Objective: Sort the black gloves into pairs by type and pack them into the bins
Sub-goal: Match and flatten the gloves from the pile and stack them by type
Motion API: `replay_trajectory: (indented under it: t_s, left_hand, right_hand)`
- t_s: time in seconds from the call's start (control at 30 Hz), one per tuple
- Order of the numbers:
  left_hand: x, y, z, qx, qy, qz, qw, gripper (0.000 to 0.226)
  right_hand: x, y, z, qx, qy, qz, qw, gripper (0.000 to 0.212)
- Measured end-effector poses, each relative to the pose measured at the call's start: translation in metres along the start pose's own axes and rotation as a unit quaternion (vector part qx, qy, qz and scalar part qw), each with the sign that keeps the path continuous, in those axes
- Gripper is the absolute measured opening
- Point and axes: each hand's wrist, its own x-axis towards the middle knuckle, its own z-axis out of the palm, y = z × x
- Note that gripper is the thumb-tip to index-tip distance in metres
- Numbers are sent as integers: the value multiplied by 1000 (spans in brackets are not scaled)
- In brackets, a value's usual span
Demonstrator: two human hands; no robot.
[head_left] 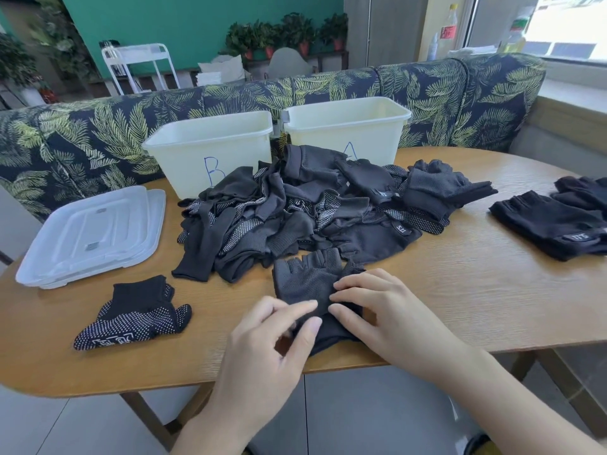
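Both hands on the near fingerless glove (307, 277): left hand (272, 336) pinches its cuff, right hand (384, 310) presses flat. Probably smooth it before matching from the pile (315, 205).

- Fingerless glove (308, 284): near end covered by the left hand (272, 349) and right hand (384, 310).
- Sorted gloves (555, 221) at far right: cut off by the frame edge.
- Bin B (210, 142) and bin A (348, 123): interiors not visible; lower fronts masked by the glove pile (295, 208).
- Label text on the gloves: too small to read.
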Motion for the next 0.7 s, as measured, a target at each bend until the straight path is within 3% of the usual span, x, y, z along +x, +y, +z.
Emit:
replay_trajectory:
  t_s: [0.17,0.33,0.4,0.5,0.7]
  left_hand:
    - [-21,3,-2,39,17,-17,999,31]
    - [-44,17,-9,37,21,-97,994,35]
    - [-52,29,-8,-28,-18,-154,988,34]
    - [-57,48,-4,-180,-71,-257,947,40]
    - [-52,61,8,-357,0,-333,873,24]
  right_hand:
    - [-13,-7,-2,11,-3,5,1000,38]
    - [-28,-14,-6,35,3,17,999,38]
    - [-35,-16,-6,48,9,21,999,38]
    - [-41,-19,-7,60,13,21,998,38]
    - [-59,-22,-11,106,65,49,991,36]
